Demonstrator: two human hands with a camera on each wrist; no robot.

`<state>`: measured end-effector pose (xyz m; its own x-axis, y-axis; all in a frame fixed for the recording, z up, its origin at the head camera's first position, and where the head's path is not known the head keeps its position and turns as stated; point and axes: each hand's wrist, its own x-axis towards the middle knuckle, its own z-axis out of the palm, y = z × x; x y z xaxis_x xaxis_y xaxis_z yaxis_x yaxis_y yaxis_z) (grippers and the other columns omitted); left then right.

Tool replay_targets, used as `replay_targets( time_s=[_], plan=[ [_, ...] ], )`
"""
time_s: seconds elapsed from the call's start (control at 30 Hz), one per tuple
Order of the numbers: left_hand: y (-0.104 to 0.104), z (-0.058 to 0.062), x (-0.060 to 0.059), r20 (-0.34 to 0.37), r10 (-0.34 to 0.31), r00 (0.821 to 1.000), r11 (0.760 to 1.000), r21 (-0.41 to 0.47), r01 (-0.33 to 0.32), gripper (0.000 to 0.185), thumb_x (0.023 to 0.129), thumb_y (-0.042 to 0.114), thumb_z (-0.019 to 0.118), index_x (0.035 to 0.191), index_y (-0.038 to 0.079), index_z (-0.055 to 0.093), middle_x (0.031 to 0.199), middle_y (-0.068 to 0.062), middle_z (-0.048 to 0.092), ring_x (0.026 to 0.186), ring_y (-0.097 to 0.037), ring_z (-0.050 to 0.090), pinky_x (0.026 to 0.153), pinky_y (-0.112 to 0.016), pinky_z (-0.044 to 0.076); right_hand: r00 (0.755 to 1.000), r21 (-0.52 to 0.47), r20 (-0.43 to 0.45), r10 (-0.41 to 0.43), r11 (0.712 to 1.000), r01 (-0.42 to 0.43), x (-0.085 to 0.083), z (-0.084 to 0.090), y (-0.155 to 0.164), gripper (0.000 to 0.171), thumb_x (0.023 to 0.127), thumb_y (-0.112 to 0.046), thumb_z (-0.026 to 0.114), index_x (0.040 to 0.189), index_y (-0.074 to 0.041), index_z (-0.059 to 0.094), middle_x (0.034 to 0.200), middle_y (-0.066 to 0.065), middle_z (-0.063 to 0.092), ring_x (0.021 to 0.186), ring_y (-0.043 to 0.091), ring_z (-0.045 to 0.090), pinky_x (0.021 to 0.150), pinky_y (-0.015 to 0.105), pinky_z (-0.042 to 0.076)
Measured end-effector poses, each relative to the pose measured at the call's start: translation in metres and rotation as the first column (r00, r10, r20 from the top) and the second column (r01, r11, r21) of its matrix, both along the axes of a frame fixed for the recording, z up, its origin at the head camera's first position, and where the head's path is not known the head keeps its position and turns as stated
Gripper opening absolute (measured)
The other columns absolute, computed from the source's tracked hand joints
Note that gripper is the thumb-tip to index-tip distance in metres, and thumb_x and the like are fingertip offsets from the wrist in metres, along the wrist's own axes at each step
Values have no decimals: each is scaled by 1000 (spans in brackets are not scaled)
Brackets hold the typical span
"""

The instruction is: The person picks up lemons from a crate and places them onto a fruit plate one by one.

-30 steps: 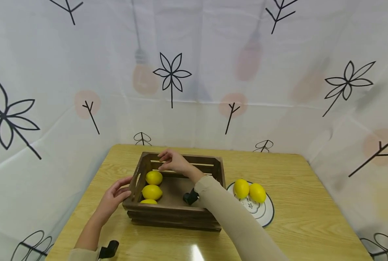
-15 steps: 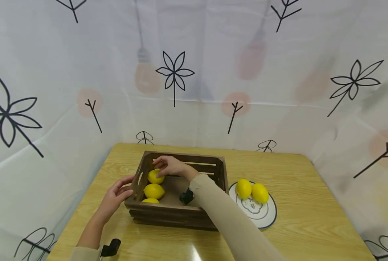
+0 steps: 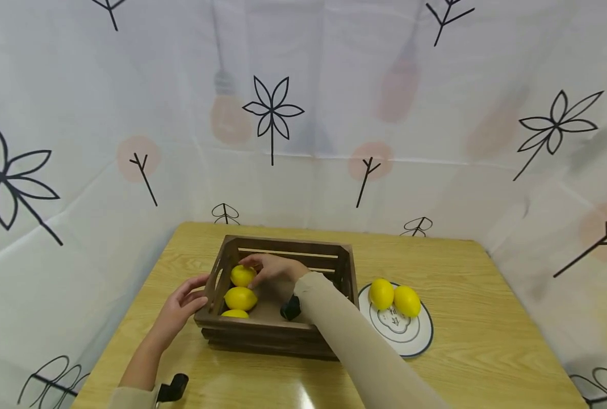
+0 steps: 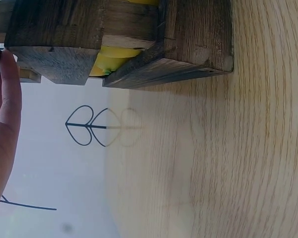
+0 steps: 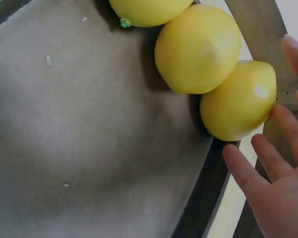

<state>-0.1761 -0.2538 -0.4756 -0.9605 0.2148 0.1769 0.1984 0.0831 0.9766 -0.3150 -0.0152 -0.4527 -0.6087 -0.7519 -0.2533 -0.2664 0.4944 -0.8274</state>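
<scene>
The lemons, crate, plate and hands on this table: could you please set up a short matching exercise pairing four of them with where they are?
Things:
1. far lemon in the crate
2. plate
3. left hand
4. wooden crate

Places:
A. against the crate's left outer end
B. on the table, right of the crate, bearing two lemons
C. under the right hand's fingers
D. mid-table, holding three lemons in a row along its left side

Pairs: 1-C, 2-B, 3-A, 4-D
</scene>
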Motion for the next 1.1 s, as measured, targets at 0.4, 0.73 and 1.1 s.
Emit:
replay_targets(
  time_s=[0.4,0.73,1.1],
  plan=[
    [-1,0,0,-6,-10,1000,1000,2,10,46,96,8,52,138,-3,36,132,2,45,110,-6,53,85,-21,47,1000,34,10,-16,999,16,4,0,-5,71,81,-6,72,142,-9,37,139,10,41,128,24,37,103,36,33],
    [-3,1,0,-29,-18,999,1000,-1,18,45,96,6,50,137,-5,36,133,-3,44,109,-5,53,84,-20,47,1000,128,-13,-9,992,10,6,0,-10,72,82,-10,70,144,-10,33,145,10,30,131,26,30,105,37,30],
    [-4,4,0,-16,-26,1000,1000,13,26,46,96,6,50,138,-5,35,132,-1,44,109,-7,53,85,-21,47,1000,148,4,-28,989,27,8,-6,-14,60,83,-9,69,137,-10,42,140,9,33,124,23,35,102,36,32]
  ],
)
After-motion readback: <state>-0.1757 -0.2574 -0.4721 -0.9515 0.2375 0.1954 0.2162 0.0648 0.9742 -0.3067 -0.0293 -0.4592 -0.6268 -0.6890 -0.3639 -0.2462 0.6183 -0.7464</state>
